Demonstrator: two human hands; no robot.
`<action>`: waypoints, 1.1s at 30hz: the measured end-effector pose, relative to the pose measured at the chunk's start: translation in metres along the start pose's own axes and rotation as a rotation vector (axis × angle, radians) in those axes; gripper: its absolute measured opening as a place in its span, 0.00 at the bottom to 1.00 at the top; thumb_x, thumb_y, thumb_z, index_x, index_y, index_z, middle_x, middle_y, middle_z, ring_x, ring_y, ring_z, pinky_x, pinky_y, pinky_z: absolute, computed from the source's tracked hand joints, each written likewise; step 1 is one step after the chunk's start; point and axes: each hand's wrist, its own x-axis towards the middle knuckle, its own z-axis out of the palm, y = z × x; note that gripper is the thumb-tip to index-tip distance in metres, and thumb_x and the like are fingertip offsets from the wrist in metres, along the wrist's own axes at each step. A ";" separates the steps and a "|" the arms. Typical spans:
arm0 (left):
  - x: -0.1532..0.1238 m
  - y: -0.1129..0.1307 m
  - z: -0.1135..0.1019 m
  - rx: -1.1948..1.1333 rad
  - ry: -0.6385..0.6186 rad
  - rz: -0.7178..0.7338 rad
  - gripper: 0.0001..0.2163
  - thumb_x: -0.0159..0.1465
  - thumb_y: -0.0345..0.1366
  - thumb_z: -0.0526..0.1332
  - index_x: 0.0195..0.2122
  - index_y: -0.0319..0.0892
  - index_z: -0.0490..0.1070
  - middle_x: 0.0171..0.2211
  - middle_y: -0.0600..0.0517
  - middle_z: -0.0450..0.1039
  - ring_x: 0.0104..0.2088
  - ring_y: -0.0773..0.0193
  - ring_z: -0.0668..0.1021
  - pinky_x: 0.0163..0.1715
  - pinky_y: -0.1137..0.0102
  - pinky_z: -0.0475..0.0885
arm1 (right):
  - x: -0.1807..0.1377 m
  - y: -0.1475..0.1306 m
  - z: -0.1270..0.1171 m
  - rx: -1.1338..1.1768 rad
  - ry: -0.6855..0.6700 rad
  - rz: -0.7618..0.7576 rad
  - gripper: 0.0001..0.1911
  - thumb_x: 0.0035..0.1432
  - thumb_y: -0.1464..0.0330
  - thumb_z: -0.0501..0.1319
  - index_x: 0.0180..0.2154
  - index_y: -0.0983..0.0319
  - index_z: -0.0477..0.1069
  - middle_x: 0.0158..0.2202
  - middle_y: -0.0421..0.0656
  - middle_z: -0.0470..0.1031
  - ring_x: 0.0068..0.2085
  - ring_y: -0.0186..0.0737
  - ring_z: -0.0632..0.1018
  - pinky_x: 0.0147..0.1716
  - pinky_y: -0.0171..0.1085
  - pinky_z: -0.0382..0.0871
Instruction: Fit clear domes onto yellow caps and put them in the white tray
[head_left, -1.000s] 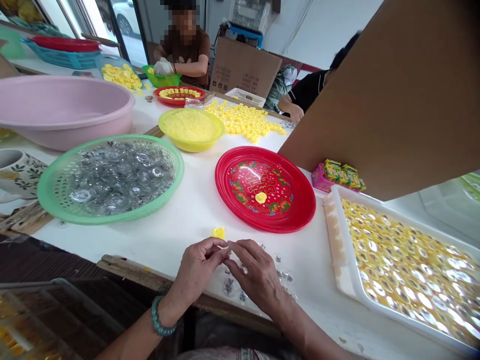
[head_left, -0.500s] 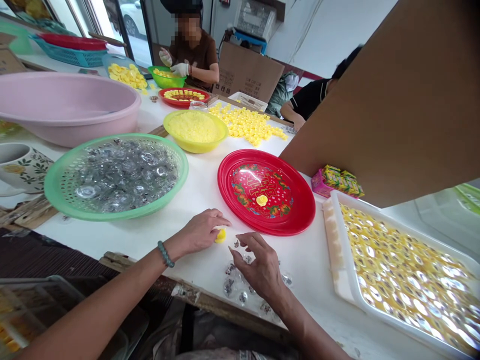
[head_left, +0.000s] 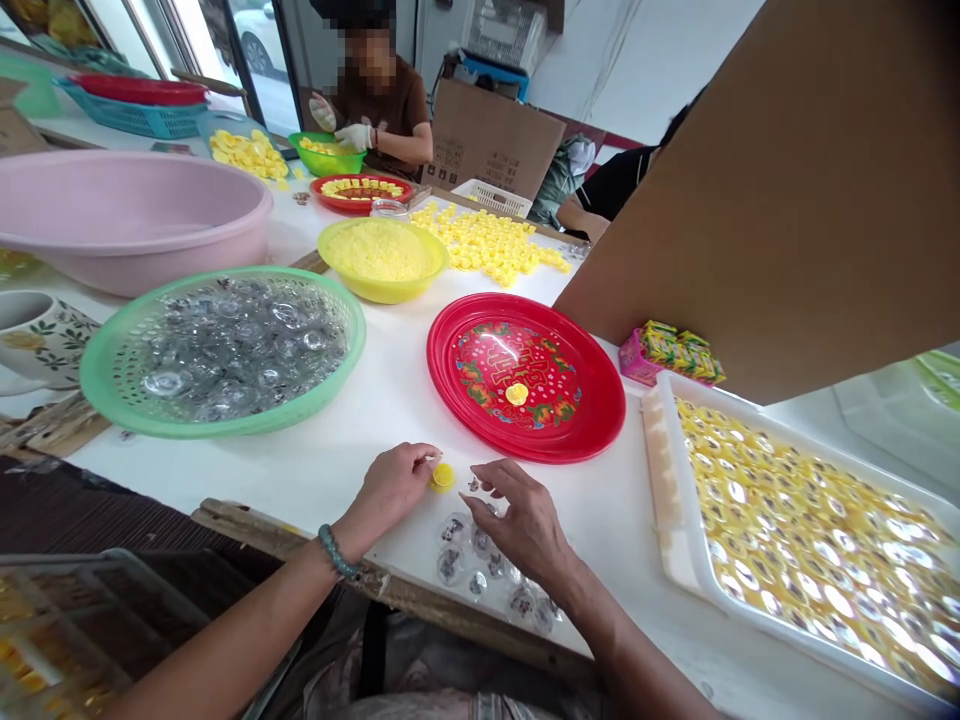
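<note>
My left hand (head_left: 396,492), with a green bead bracelet at the wrist, has its fingertips pinched at the edge of a small round yellow piece (head_left: 442,477). Facing it, my right hand (head_left: 523,515) curves its thumb and forefinger around a small clear disc with a dark print (head_left: 474,485); its outline is hard to see. Below and partly behind the right hand, several clear round pieces with dark prints (head_left: 450,565) lie on the white tabletop. Just beyond both hands is a red patterned tray (head_left: 592,420) with one yellow piece (head_left: 517,394) on it.
A green basket (head_left: 105,400) of clear pieces stands left, by a pink basin (head_left: 150,215) and a floral mug (head_left: 45,345). A white bin (head_left: 667,540) of yellow pieces is right, below a cardboard sheet (head_left: 765,190). A yellow bowl (head_left: 382,292) sits farther back; two people work beyond.
My left fingers have drawn together, and the yellow piece now shows its round face more. My right hand stays almost in place. The view has shifted slightly.
</note>
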 end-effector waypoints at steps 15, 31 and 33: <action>-0.002 -0.017 0.018 -0.460 -0.080 -0.094 0.13 0.56 0.40 0.56 0.36 0.40 0.76 0.25 0.50 0.76 0.27 0.62 0.76 0.30 0.69 0.70 | 0.024 -0.013 0.006 -0.267 -0.261 -0.086 0.11 0.53 0.75 0.60 0.40 0.63 0.71 0.35 0.44 0.71 0.36 0.37 0.74 0.35 0.32 0.66; 0.002 -0.009 0.013 -0.721 -0.148 -0.196 0.10 0.49 0.39 0.65 0.30 0.38 0.76 0.27 0.49 0.78 0.32 0.59 0.78 0.36 0.67 0.72 | 0.043 -0.002 0.013 -0.257 -0.320 -0.144 0.10 0.53 0.80 0.57 0.27 0.63 0.73 0.26 0.40 0.68 0.25 0.30 0.70 0.24 0.28 0.58; 0.004 -0.009 0.013 -0.750 -0.156 -0.242 0.13 0.45 0.40 0.68 0.29 0.38 0.75 0.24 0.50 0.77 0.28 0.61 0.77 0.32 0.68 0.73 | 0.047 -0.004 0.012 -0.283 -0.375 -0.100 0.10 0.50 0.82 0.58 0.25 0.64 0.73 0.25 0.40 0.69 0.25 0.30 0.71 0.23 0.28 0.59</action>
